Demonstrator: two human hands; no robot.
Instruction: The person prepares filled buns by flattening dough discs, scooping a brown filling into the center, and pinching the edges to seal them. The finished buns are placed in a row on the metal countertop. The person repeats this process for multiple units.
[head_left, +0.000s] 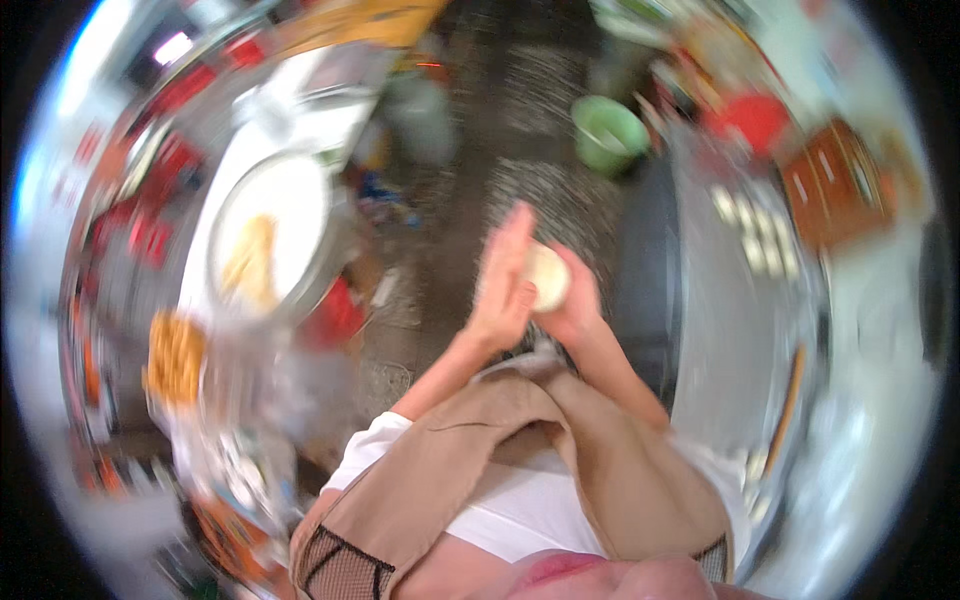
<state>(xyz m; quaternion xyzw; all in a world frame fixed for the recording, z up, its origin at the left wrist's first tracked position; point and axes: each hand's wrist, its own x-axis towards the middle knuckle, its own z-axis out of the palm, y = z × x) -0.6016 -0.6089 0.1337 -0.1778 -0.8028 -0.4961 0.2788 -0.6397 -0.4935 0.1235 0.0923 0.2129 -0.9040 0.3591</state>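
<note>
Between my two palms, in front of my chest, is a round pale piece of dough (550, 277). My left hand (510, 274) lies against its left side with fingers stretched upward. On the other side my right hand (576, 296) cups it from the right and below. Both hands are over the floor between two work surfaces, touching neither. The frame is blurred, so the fingertips behind the dough are hard to make out.
At left a large round basin (315, 281) with yellowish contents stands on a white table (199, 259). A grey worktop (720, 322) at right bears several small dough pieces (757, 232) and a wooden rod (787, 409). A green bucket (609, 139) stands ahead.
</note>
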